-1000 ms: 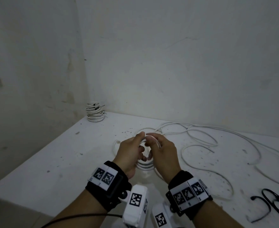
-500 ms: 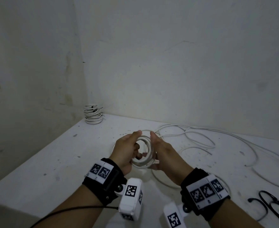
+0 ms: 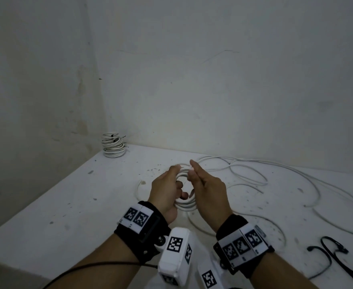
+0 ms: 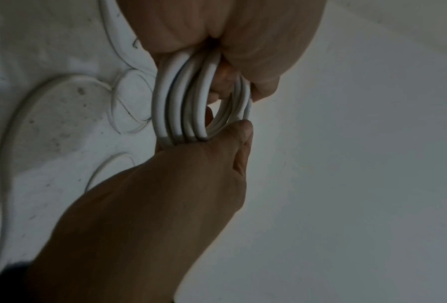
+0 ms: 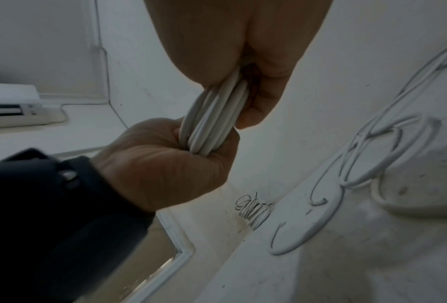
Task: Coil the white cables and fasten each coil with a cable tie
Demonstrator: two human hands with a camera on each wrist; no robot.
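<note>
Mid-coil, I judge: my left hand [image 3: 167, 191] grips the near side of the white coil [image 3: 185, 202], fingers curled round several turns, and my right hand [image 3: 207, 189] clamps the opposite side w/ thumb and fingers pinched on the bundle, index tip sticking up a bit. The coil is held up between both hands, above the table [image 3: 71, 205], not resting on it. In the wrist views approx four or five turns sit side by side, fairly neat. The rest of the cable [image 3: 252, 180] trails off to my right in loose loops across the table, so lots left to wind in. Next move prob. needs my right hand to let go, draw in more slack and lay another turn on w/o letting the held turns spring apart. At the near right edge lie black cable ties [image 3: 329, 255], untouched. Far back in the corner sits a finished stack of coils [image 3: 113, 145]. No containers in view, so nothing to report there.
</note>
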